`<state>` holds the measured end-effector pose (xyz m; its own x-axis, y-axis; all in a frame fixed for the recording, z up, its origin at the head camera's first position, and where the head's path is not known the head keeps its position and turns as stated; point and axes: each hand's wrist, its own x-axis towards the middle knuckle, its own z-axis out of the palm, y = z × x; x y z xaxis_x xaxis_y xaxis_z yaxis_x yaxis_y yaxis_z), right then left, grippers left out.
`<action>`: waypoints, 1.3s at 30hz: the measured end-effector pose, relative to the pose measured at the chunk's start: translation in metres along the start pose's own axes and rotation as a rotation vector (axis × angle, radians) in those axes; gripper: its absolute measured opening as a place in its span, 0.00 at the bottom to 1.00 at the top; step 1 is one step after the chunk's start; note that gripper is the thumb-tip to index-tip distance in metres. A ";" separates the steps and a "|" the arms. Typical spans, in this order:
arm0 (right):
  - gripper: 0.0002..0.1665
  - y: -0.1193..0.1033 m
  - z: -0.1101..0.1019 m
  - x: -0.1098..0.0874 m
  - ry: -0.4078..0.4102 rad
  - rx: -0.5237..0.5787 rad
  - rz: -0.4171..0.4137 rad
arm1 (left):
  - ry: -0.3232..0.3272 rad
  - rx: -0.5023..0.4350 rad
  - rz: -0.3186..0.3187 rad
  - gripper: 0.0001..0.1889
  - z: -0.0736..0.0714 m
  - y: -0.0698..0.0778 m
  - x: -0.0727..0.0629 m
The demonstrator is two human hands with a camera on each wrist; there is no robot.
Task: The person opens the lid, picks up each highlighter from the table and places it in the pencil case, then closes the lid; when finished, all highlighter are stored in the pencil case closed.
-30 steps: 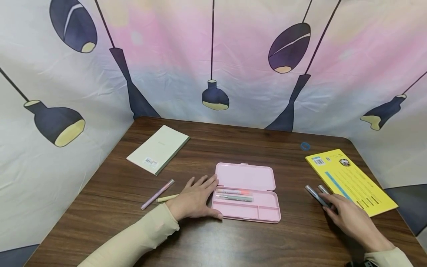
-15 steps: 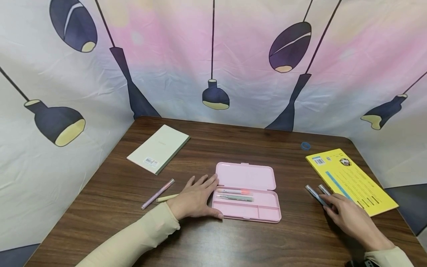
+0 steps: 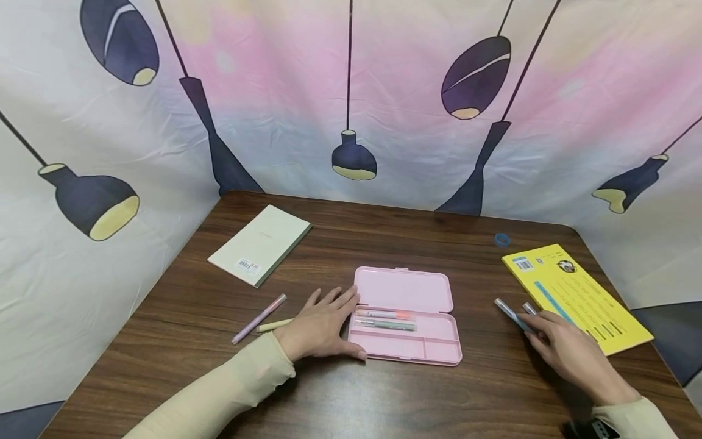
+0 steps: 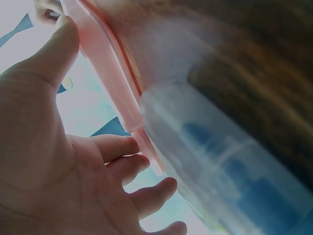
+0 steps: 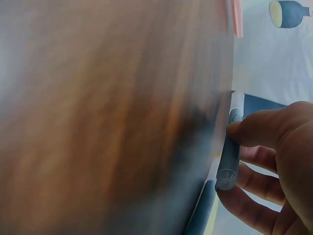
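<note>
My left hand [image 3: 320, 326] rests along the left side of an open pink pencil case [image 3: 443, 353], fingers spread and thumb at its front edge. In the left wrist view, the fingertips touch the pink wall [image 4: 110, 81]. Inside the case's back compartment lie an orange-and-clear pen [image 3: 384, 314] and a grey-green pen [image 3: 386, 325]. Over on the right, my right hand [image 3: 576, 353] pinches a grey-blue marker [image 5: 231, 147] between thumb and fingers, its tip end pointing up-left in the head view. Another clear-ended pen [image 3: 529, 308] shows just beyond the fingers, partly hidden.
A purple pen [image 3: 259, 319] and a pale yellow pen [image 3: 273, 325], partly covered by the left hand, lie left of the case. Farther back is a pale green notebook [image 3: 260, 244]. A yellow book [image 3: 581, 299] and a blue ring [image 3: 501, 239] lie at right.
My right hand has shifted slightly left and away from me, carrying the marker apart from the pen beside it. The left hand and the case have stayed in place.
</note>
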<state>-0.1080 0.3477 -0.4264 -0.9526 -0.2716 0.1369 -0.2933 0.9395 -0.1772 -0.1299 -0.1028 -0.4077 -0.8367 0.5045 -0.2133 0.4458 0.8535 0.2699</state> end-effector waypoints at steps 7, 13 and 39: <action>0.20 -0.022 -0.003 0.018 0.084 -0.005 -0.094 | -0.002 0.001 -0.005 0.59 -0.001 0.001 -0.001; 0.21 -0.046 -0.002 0.036 0.172 0.017 -0.194 | 0.003 0.005 -0.007 0.59 0.000 0.001 0.000; 0.17 -0.153 0.026 0.086 0.146 0.123 -0.698 | -0.009 0.024 -0.009 0.59 0.002 0.000 0.001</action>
<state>-0.1472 0.1752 -0.4131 -0.5218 -0.7611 0.3853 -0.8446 0.5244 -0.1080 -0.1301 -0.1025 -0.4095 -0.8376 0.4982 -0.2243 0.4463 0.8607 0.2451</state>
